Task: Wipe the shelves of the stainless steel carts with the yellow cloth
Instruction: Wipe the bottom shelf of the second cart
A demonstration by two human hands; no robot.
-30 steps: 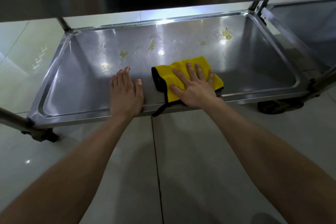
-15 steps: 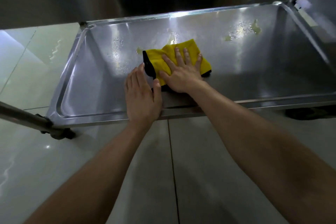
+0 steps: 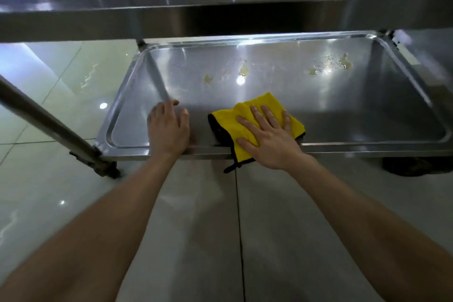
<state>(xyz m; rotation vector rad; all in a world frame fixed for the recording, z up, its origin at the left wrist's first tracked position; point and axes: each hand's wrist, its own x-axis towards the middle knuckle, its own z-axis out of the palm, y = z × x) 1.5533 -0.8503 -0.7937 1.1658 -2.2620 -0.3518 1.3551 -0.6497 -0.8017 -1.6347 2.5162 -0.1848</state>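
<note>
Our right hand (image 3: pixel 272 139) lies palm down on the yellow cloth (image 3: pixel 267 101), its fingers straight and spread, pressing the cloth flat without curling round it. The cloth is folded and sits on the near middle of the lower shelf (image 3: pixel 343 110). Its yellow far corner shows beyond our fingertips, and its black-trimmed left edge shows left of our index finger. The near part of the cloth laps over the shelf's near rim (image 3: pixel 367 148), and a black loop (image 3: pixel 230 168) hangs below that rim over the tiled floor (image 3: pixel 196 228).

Our left hand (image 3: pixel 169 130) rests palm down on the bare steel just left of the cloth, apart from it. Its fingers are relaxed and hold nothing, and the wrist crosses the near rim.

The shelf is a shallow tray with a raised lip all round. Bare steel stretches far and right of the cloth, and a narrower strip lies between our left hand and the left lip. Yellowish spots (image 3: pixel 208 78) lie far of the cloth near the middle, and a further patch of them (image 3: pixel 343 63) lies toward the far right corner.

The upper shelf (image 3: pixel 220 19) overhangs the far side. A slanted cart post (image 3: pixel 49 120) stands at the near left corner, and a dark wheel (image 3: pixel 411 166) shows under the near right.
</note>
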